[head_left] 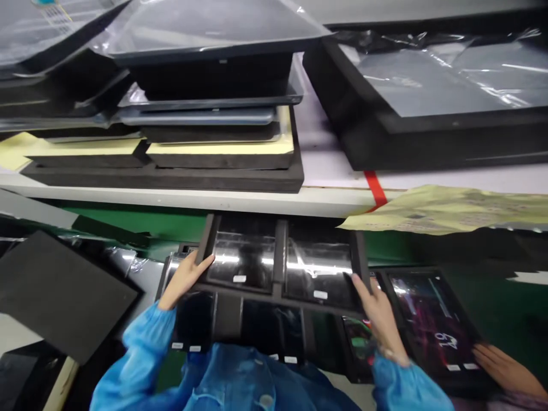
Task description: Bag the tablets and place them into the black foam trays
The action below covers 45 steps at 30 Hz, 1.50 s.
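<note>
Between my hands is a black foam tray (278,251) with two compartments, each holding a dark glossy screen panel (244,257) with a small white label. My left hand (186,278) grips the tray's left edge, thumb over the rim. My right hand (379,311) grips its right edge the same way. Below the tray, nearer my body, lie more dark panels (265,328) in black foam, partly covered by it. The fingers under the tray are hidden.
Above stands a shelf (257,200) with stacked foam trays and film-wrapped panels (205,28). Yellow paper (449,208) hangs over its edge. A black foam sheet (60,291) lies tilted at left. At right, another person's hand (509,368) touches a panel marked 19 (432,319).
</note>
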Tool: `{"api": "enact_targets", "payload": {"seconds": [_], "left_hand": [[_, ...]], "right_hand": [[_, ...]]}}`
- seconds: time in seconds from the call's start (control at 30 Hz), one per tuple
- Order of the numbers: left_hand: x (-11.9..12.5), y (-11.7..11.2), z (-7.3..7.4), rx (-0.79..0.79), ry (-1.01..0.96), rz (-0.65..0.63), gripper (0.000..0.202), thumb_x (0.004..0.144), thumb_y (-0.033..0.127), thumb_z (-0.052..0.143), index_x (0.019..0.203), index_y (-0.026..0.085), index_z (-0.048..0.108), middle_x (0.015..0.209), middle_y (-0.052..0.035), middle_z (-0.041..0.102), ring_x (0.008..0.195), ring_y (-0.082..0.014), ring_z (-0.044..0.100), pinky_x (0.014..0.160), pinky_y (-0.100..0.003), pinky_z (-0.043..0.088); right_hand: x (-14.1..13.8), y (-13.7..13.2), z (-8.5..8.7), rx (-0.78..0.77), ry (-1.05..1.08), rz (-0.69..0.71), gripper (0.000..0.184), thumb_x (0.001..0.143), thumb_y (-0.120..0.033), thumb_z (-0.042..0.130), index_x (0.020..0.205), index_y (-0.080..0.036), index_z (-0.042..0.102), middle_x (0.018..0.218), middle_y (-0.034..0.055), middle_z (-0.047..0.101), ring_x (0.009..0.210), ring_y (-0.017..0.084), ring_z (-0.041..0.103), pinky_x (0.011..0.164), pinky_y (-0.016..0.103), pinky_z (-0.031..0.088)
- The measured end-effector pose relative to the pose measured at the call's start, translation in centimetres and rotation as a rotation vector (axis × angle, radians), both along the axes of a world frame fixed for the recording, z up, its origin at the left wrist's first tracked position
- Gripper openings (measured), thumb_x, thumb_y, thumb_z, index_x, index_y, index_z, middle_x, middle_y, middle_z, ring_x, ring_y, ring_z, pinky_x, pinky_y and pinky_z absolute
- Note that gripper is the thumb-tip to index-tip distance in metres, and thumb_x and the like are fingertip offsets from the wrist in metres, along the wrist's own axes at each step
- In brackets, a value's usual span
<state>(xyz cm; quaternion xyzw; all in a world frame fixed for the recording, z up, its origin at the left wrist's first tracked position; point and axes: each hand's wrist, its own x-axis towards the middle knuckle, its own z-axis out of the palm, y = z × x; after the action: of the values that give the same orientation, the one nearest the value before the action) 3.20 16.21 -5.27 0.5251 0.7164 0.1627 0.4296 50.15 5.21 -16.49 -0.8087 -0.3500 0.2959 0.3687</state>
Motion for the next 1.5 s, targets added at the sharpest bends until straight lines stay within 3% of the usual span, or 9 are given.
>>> {"api": "enact_targets", "payload": {"seconds": [0.17,0.3,0.43,0.7,0.83,0.97,1.17,1.33,1.5], "left_hand": [[-10.4,-12.1,-1.2,0.033,0.223,0.058,0.067,0.081,0.078,0.055,0.105,0.018,0.072,0.106,-0.0114,0.079,0.099,-0.0353,0.075,0.090,-0.045,0.060],[-13.3,-14.7,-4.0,0.313,0.560,0.046,0.067,0.090,0.072,0.048,0.113,0.014,0.073,0.112,-0.0199,0.072,0.105,-0.0394,0.070,0.096,-0.056,0.055],[-6.3,-12.2,-4.9,0.509,0.753,-0.002,0.087,0.093,0.061,0.058,0.156,0.003,0.043,0.160,-0.0367,0.037,0.148,-0.0515,0.037,0.113,-0.068,0.040],[5.3,-8.2,-6.4,0.162,0.704,-0.270,0.081,0.099,0.040,0.056,0.168,0.019,0.020,0.176,-0.0232,0.010,0.158,-0.0594,0.002,0.111,-0.087,0.024],[2.5,-7.8,-2.8,0.145,0.526,-0.280,0.085,0.096,0.032,0.059,0.169,0.019,0.017,0.176,-0.0223,0.011,0.158,-0.0591,0.007,0.112,-0.085,0.026],[-6.0,-7.7,3.4,0.249,0.135,-0.184,0.084,0.102,0.036,0.046,0.169,0.022,-0.003,0.170,-0.0165,0.036,0.151,-0.0322,0.046,0.121,-0.048,0.040],[-18.6,-7.0,4.0,0.158,0.256,0.082,0.094,0.090,0.051,0.061,0.169,0.029,0.015,0.164,-0.0068,0.049,0.140,-0.0359,0.059,0.117,-0.048,0.047],[-17.6,-8.2,1.0,0.302,0.058,0.193,0.077,0.099,0.049,0.049,0.167,0.022,0.025,0.171,-0.0036,0.035,0.158,-0.0237,0.037,0.128,-0.037,0.032],[-10.4,-11.8,3.3,0.423,-0.163,0.169,0.075,0.102,0.052,0.050,0.167,0.026,0.024,0.173,0.0000,0.030,0.161,-0.0247,0.028,0.132,-0.037,0.025]], "right_hand": [[-9.3,-8.3,0.8,0.055,-0.035,0.102,0.069,0.080,-0.085,0.058,0.079,-0.018,0.072,0.084,0.0090,0.069,0.085,0.028,0.066,0.080,0.039,0.056],[-14.3,-9.5,1.6,0.098,-0.178,0.132,0.081,0.080,-0.090,0.054,0.094,-0.015,0.079,0.101,0.0162,0.065,0.099,0.035,0.063,0.095,0.054,0.052],[-20.1,-6.3,3.7,0.181,-0.534,0.386,0.086,0.098,-0.071,0.047,0.158,-0.009,0.042,0.162,0.0311,0.030,0.151,0.047,0.030,0.116,0.067,0.033],[-30.3,-0.6,2.8,-0.094,-0.555,0.657,0.097,0.093,-0.045,0.065,0.165,-0.005,0.015,0.169,0.0375,0.002,0.156,0.056,-0.005,0.113,0.085,0.008],[-29.5,-0.5,4.2,-0.084,-0.460,0.643,0.104,0.084,-0.032,0.070,0.167,-0.015,0.011,0.172,0.0298,0.001,0.156,0.057,-0.002,0.112,0.087,0.011],[-24.2,-1.1,8.3,-0.040,-0.258,0.569,0.117,0.077,-0.039,0.069,0.168,-0.015,0.000,0.174,0.0252,0.006,0.157,0.045,0.025,0.118,0.063,0.036],[-12.6,-1.9,12.4,-0.128,0.309,0.154,0.074,0.057,-0.047,0.074,0.124,-0.015,0.070,0.126,0.0194,0.073,0.120,0.041,0.067,0.095,0.043,0.057],[-11.8,-3.1,14.2,-0.267,0.341,-0.038,0.057,0.044,-0.049,0.086,0.094,-0.024,0.072,0.088,0.0167,0.079,0.066,0.038,0.073,0.056,0.047,0.059],[-15.8,-7.9,16.3,-0.084,0.420,-0.098,0.066,0.061,-0.059,0.083,0.122,-0.038,0.069,0.126,0.0107,0.075,0.112,0.041,0.073,0.091,0.052,0.065]]}}
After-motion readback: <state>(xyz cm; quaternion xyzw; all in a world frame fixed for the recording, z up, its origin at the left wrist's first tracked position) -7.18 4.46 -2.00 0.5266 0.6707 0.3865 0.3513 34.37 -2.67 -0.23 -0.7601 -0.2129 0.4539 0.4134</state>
